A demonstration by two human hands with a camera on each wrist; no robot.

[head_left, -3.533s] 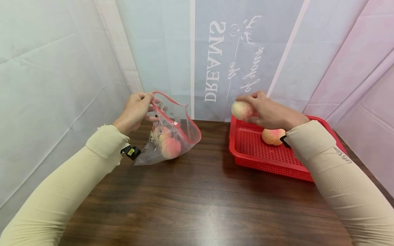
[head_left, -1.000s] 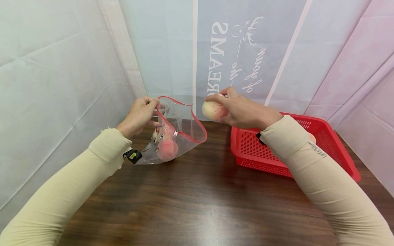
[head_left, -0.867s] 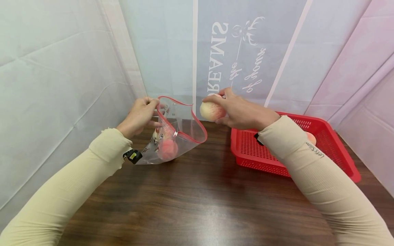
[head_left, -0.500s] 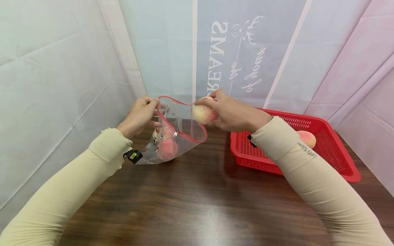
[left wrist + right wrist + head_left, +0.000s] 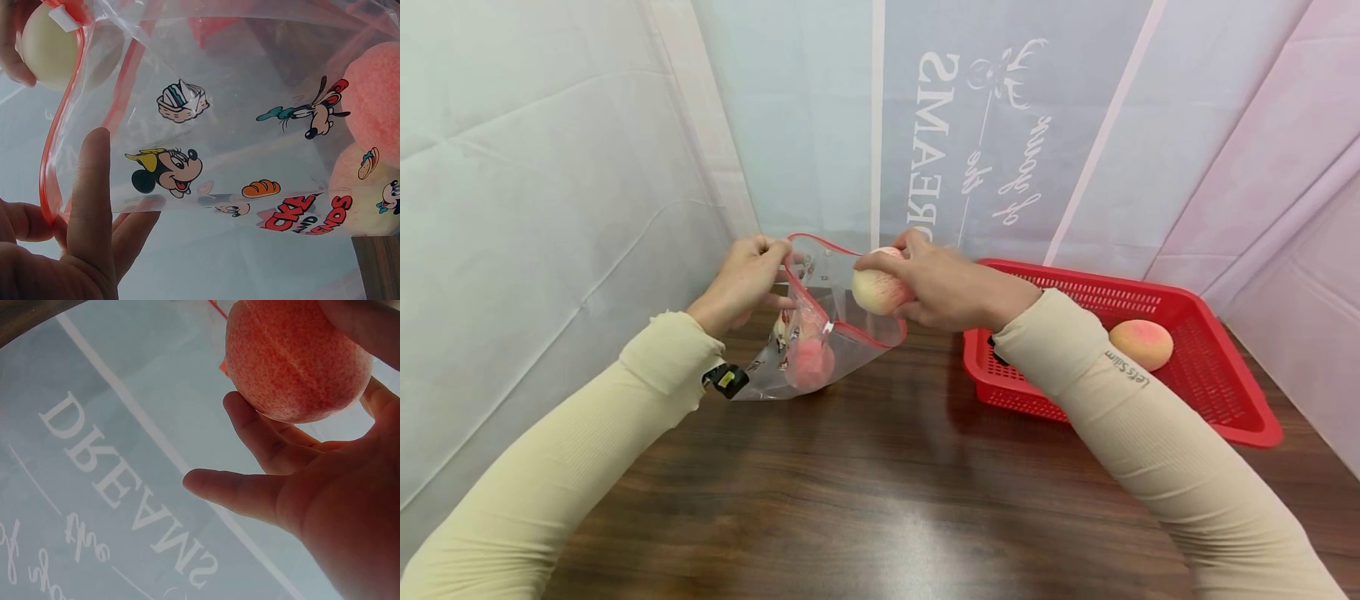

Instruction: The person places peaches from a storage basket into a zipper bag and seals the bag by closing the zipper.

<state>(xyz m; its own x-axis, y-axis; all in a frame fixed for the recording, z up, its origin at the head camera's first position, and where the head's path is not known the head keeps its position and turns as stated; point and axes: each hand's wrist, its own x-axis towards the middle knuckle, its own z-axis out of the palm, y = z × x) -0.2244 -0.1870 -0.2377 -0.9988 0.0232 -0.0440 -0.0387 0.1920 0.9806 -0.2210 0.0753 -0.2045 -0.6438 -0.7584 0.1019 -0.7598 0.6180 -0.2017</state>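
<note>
My left hand (image 5: 741, 279) pinches the red-edged rim of a clear zip bag (image 5: 857, 358) printed with cartoon figures (image 5: 172, 172), keeping its mouth spread. Inside the bag's lower part lie peaches, a pink one (image 5: 810, 365) showing most plainly. My right hand (image 5: 951, 283) grips a pale, red-flecked peach (image 5: 876, 287) right at the bag's mouth, overlapping the red rim in the head view. The right wrist view shows this peach's red side (image 5: 297, 362) between thumb and fingers. A white slider (image 5: 828, 327) sits on the bag's zip.
A red perforated basket (image 5: 1243, 400) stands at the right, partly hidden under my right forearm, with an orange-pink peach (image 5: 1141, 344) in it. The dark wooden table (image 5: 850, 500) reaches back to a printed cloth backdrop (image 5: 820, 125); cloth walls stand on both sides.
My right hand has carried the pale peach leftward from above the basket to the bag's mouth. The peach in the basket is uncovered as the forearm moves. My left hand stays nearly still.
</note>
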